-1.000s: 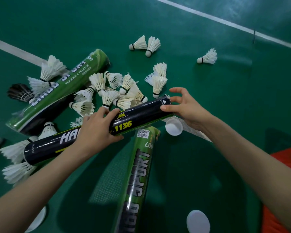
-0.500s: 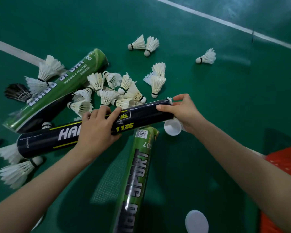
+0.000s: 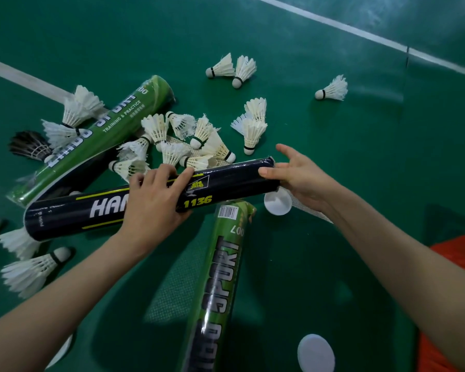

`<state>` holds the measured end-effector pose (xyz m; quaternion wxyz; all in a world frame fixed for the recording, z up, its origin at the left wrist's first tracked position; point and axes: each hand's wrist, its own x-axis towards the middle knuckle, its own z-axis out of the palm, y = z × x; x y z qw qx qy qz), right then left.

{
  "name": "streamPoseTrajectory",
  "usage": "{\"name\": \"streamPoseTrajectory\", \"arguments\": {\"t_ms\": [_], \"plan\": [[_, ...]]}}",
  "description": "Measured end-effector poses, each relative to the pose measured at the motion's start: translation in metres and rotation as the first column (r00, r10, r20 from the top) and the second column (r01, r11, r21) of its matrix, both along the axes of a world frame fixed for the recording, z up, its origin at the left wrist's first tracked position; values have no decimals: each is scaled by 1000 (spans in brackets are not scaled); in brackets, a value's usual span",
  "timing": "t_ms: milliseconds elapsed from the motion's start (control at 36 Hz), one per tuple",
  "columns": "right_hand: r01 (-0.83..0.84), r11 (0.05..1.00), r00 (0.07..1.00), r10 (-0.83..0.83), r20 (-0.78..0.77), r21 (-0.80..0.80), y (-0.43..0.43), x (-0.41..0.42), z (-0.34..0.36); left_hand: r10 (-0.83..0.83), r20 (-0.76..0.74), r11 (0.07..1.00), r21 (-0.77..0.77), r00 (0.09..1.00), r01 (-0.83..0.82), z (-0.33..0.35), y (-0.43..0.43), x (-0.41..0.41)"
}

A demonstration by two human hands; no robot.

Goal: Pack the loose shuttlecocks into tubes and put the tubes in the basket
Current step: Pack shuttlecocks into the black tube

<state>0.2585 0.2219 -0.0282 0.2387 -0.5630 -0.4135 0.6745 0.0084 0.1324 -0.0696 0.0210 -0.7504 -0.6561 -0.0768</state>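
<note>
Green court floor [image 3: 360, 157] lies under everything, crossed by white lines. At the far left, several white shuttlecocks [image 3: 24, 272] lie on their sides. Above them a black shuttlecock [image 3: 28, 145] sits against the far green tube [image 3: 91, 146], which lies slantwise with two white ones resting on it.

Nearer the person, the black tube [image 3: 226, 181] runs crosswise, its left end lower than its right. The left hand [image 3: 153, 208] grips it near the middle, fingers curled over the top and thumb underneath. Just behind the tube a pile [image 3: 172, 151] of white shuttlecocks lies loose on the floor, with a pair [image 3: 234, 69] farther back.

The near green tube [image 3: 218, 277] points away from the person, its far end under the black tube. Just beside that end a white cap [image 3: 277, 204] sits open side up.

The right hand [image 3: 301, 178] is at the black tube's right end, thumb laid against the tube's side. Its fingers are spread and fairly straight past the end, curled round nothing.

Farther right a lone shuttlecock [image 3: 332, 89] lies well apart from the others. A flat white lid [image 3: 316, 353] lies on the floor at the bottom. An orange shape [image 3: 462, 253] shows at the right edge, with too little in view to tell what it is.
</note>
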Motion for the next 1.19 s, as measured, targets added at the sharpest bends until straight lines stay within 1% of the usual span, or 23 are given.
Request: {"name": "streamPoseTrajectory", "arguments": {"t_ms": [222, 361, 417, 583, 722, 778, 833, 861, 917, 944, 972, 1000, 1028, 1056, 1083, 1111, 1139, 1167, 1194], "plan": [[-68, 998, 995, 68, -68, 0, 4, 7, -4, 2, 8, 1000, -17, 1000, -2, 1, 2, 0], [1, 996, 985, -16, -169, -89, -3, 5, -14, 12, -3, 998, -60, 1000, -12, 0, 2, 1], [-4, 995, 982, -16, -189, -103, -3, 5, -17, 21, -1, 997, -73, 1000, -21, 0, 4, 1], [-42, 998, 984, 32, -177, -55, 7, 4, -13, 26, 19, 998, -66, 999, -24, 0, 6, 2], [-28, 993, 981, 6, -192, -114, 5, 5, -20, 32, -4, 994, -106, 999, -32, -2, 6, 0], [-16, 996, 990, 4, -139, -87, 8, 4, -21, 54, -12, 986, -157, 998, -55, -1, 7, 3], [-6, 1000, 999, 5, -39, -14, 12, 5, -22, 83, 1, 974, -211, 997, -81, 1, 9, 9], [22, 1000, 1000, -22, 0, 21, 14, 7, -24, 95, 6, 969, -228, 995, -92, 1, 9, 11], [125, 988, 989, -132, 73, 89, 17, 14, -31, 111, 0, 962, -253, 994, -108, 0, 10, 14], [158, 978, 973, -177, 145, 134, 17, 19, -38, 117, 1, 959, -262, 993, -113, 0, 10, 13], [145, 972, 949, -190, 253, 184, 17, 24, -45, 123, 5, 955, -271, 992, -117, -1, 11, 13], [73, 972, 915, -153, 373, 222, 16, 30, -54, 130, 11, 952, -281, 991, -122, -1, 12, 11], [-55, 972, 873, -65, 483, 230, 13, 36, -64, 137, 13, 948, -291, 991, -127, -2, 13, 10], [-226, 952, 814, 70, 577, 204, 9, 42, -75, 141, 15, 945, -299, 990, -130, -2, 14, 10], [-418, 895, 716, 220, 662, 155, 4, 46, -84, 146, 18, 944, -302, 989, -133, -2, 14, 9], [-589, 802, 585, 335, 739, 102, -2, 50, -94, 149, 20, 943, -303, 989, -136, -2, 15, 10], [-707, 703, 469, 384, 795, 77, -9, 52, -101, 151, 23, 942, -306, 988, -137, -2, 15, 10], [-766, 636, 414, 380, 827, 92, -14, 53, -107, 152, 26, 941, -310, 988, -137, -2, 14, 11], [-775, 616, 429, 347, 834, 143, -17, 54, -111, 153, 29, 940, -311, 988, -136, -2, 14, 12]]}}
